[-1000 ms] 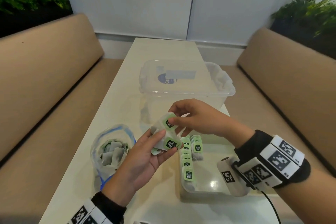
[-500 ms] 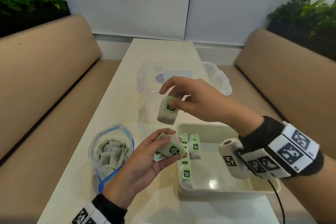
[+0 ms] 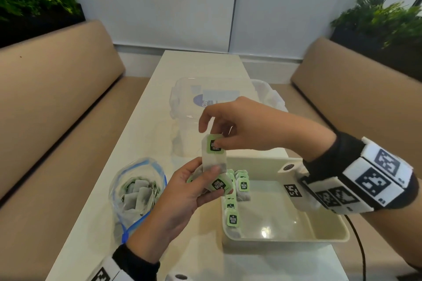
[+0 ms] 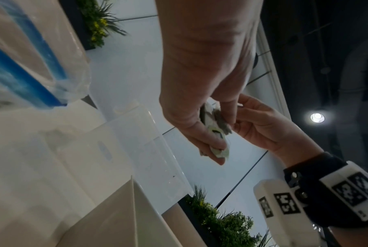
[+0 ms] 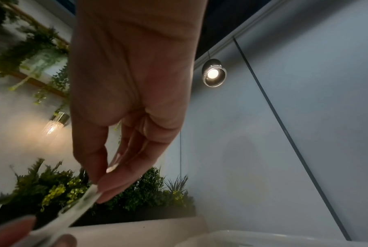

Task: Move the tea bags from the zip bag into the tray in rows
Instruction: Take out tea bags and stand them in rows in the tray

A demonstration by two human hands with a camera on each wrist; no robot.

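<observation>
My right hand pinches the green paper tag of one flat, papery tea bag, which hangs upright just above my left hand. My left hand curls around a small bundle of tea bags; its thumb seems to touch the hanging bag, though I cannot be sure. At 4 o'clock from it sits the smooth cream tray, with tea bags standing in rows along its left wall. At 9 o'clock the crinkly clear zip bag stands open on the table.
</observation>
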